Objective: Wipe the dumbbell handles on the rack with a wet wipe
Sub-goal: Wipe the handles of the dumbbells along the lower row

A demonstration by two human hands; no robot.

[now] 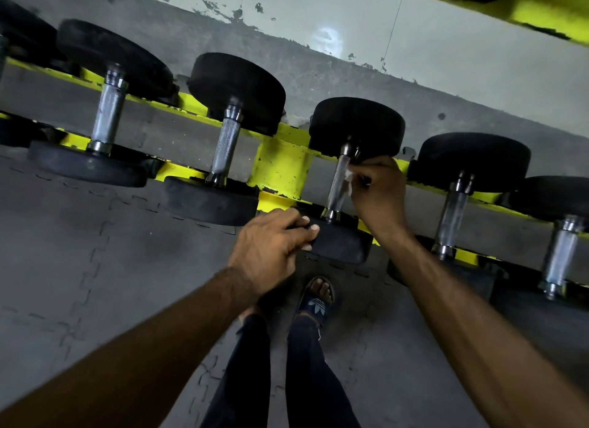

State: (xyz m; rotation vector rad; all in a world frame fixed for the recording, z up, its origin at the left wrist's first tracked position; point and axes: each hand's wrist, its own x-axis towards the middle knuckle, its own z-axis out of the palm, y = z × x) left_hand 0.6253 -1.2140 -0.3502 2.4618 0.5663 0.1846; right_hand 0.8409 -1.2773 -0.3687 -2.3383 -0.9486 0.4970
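Several black dumbbells lie across a yellow rack (282, 164). My right hand (377, 188) pinches a white wet wipe (349, 180) against the upper part of the knurled steel handle (337, 185) of the middle dumbbell. My left hand (274, 249) grips the near black head (341, 241) of that same dumbbell, fingers curled over its edge. The wipe is mostly hidden inside my right hand.
Two dumbbells with steel handles (228, 148) lie to the left, two more (452, 214) to the right. Grey interlocking floor mats (95, 268) lie below. My foot in a dark sandal (317, 298) stands just under the rack. A grey wall is behind.
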